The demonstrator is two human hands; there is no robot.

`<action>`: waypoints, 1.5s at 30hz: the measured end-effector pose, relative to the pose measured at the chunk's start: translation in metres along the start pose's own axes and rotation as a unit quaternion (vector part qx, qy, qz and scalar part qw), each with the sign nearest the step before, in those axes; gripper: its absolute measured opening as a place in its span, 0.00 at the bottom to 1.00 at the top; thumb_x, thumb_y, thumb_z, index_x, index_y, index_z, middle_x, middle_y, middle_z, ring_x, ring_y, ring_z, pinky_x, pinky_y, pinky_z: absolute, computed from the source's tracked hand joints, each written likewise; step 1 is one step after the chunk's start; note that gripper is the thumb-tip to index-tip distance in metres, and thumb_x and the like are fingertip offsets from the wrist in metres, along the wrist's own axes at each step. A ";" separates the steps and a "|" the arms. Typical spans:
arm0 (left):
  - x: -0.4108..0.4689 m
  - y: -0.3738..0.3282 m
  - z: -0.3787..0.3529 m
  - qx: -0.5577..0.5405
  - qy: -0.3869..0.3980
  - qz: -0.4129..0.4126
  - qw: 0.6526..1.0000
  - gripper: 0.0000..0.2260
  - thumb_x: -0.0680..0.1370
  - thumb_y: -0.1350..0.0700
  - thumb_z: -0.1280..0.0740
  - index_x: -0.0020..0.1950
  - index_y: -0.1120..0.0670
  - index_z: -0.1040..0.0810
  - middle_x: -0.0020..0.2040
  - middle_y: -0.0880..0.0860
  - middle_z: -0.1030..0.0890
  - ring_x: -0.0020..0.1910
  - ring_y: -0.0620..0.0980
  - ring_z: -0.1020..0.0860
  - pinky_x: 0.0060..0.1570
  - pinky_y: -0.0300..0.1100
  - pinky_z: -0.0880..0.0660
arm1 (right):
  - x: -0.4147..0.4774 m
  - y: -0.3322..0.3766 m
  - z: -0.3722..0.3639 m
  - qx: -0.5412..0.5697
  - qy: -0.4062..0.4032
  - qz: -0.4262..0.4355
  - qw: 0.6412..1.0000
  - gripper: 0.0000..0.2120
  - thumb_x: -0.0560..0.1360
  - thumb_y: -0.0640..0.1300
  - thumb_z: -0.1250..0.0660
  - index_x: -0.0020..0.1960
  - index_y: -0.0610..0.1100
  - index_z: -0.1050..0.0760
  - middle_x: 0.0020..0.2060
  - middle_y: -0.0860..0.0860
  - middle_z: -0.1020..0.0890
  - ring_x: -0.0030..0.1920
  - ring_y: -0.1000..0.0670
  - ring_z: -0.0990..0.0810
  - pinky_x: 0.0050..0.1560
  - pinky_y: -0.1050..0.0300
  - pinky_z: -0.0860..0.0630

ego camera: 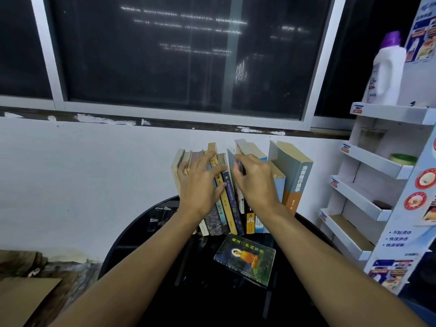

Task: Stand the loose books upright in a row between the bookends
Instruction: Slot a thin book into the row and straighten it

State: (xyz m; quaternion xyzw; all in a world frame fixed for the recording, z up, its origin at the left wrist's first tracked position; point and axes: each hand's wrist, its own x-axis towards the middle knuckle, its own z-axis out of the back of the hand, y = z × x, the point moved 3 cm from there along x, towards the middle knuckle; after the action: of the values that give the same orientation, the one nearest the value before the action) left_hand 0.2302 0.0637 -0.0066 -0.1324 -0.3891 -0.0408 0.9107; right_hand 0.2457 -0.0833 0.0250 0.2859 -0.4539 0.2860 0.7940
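A dark window (165, 55) fills 12 o'clock. The black bench (141, 246) carries the row of books (295, 175) upright at its far edge; a white shelf rack (377, 166) stands at 3 o'clock. One loose book (247, 260) lies flat at the row's 6 o'clock. The left hand (200, 187) spreads its fingers flat over the row's left books; the right hand (257, 182) pinches a dark book (240, 166) mid-row.
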 end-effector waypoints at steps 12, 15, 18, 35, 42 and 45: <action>0.001 -0.001 -0.003 -0.008 -0.006 -0.010 1.000 0.19 0.75 0.45 0.26 0.66 0.40 0.20 0.78 0.48 0.34 0.78 0.50 0.37 0.73 0.59 0.44 | -0.034 -0.020 -0.015 -0.008 0.048 0.007 0.999 0.10 0.78 0.36 0.32 0.58 0.39 0.19 0.47 0.44 0.16 0.43 0.44 0.17 0.41 0.49 0.19; 0.001 -0.001 -0.003 -0.010 -0.007 -0.011 1.000 0.19 0.75 0.45 0.26 0.66 0.40 0.20 0.78 0.48 0.34 0.77 0.50 0.37 0.72 0.59 0.44 | -0.040 -0.028 -0.017 -0.022 0.071 0.005 0.997 0.10 0.79 0.38 0.32 0.59 0.39 0.19 0.48 0.45 0.16 0.44 0.45 0.17 0.41 0.49 0.19; 0.001 -0.001 -0.003 -0.018 -0.008 -0.013 1.000 0.18 0.75 0.45 0.26 0.65 0.40 0.20 0.77 0.48 0.33 0.76 0.50 0.35 0.71 0.60 0.43 | -0.043 -0.031 -0.020 -0.041 0.101 0.004 0.994 0.09 0.80 0.40 0.33 0.59 0.40 0.19 0.48 0.46 0.17 0.43 0.43 0.17 0.40 0.46 0.19; 0.005 -0.011 -0.002 -0.018 0.008 -0.008 1.000 0.19 0.76 0.45 0.26 0.67 0.39 0.21 0.78 0.46 0.35 0.76 0.49 0.37 0.70 0.56 0.46 | -0.032 -0.040 0.001 -0.123 0.279 0.048 0.951 0.21 0.77 0.42 0.29 0.70 0.46 0.27 0.65 0.53 0.24 0.59 0.47 0.22 0.50 0.47 0.20; 0.006 -0.014 -0.004 -0.028 0.007 -0.014 0.999 0.20 0.76 0.46 0.26 0.67 0.39 0.21 0.78 0.46 0.35 0.76 0.50 0.37 0.69 0.55 0.47 | -0.031 -0.039 0.009 -0.153 0.286 0.051 0.944 0.20 0.77 0.47 0.29 0.68 0.48 0.26 0.64 0.54 0.23 0.59 0.46 0.21 0.48 0.48 0.22; 0.007 -0.016 -0.005 -0.026 0.006 -0.017 0.999 0.20 0.75 0.46 0.26 0.67 0.40 0.21 0.79 0.46 0.34 0.76 0.50 0.36 0.69 0.56 0.46 | -0.034 -0.041 0.009 -0.153 0.289 0.048 0.944 0.21 0.77 0.47 0.29 0.69 0.48 0.26 0.66 0.54 0.24 0.58 0.45 0.21 0.49 0.46 0.20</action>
State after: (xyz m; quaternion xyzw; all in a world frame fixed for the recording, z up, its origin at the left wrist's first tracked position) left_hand 0.2354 0.0473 -0.0013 -0.1492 -0.3851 -0.0675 0.9082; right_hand 0.2556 -0.1239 -0.0096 0.0439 -0.2564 0.3207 0.9108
